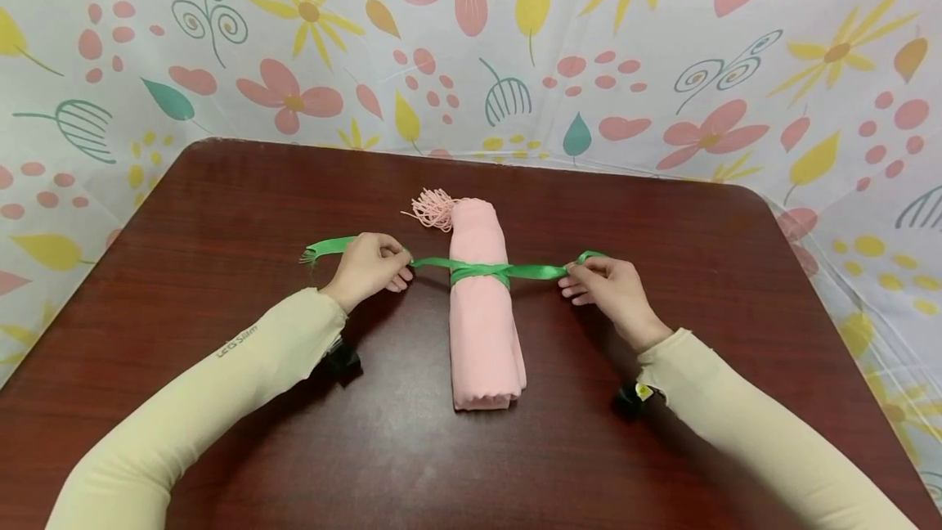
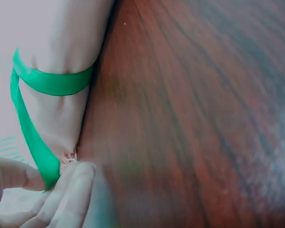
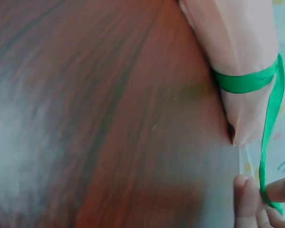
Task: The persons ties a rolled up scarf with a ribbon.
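Note:
A rolled pink cloth, likely a scarf from its tassel fringe, lies lengthwise on the table. Round its middle runs a green ribbon, crossed on top, with one end drawn out to each side. My left hand pinches the left end between thumb and fingers, and the frayed tail sticks out past it. On the other side my right hand pinches the right end, a short loop of tail rising behind the fingers. Both wrist views show the ribbon band wrapped snugly against the cloth.
The dark red wooden table has rounded far corners. Behind it hangs a white curtain printed with flowers and leaves. Small black devices sit under both wrists, near the cream sleeves.

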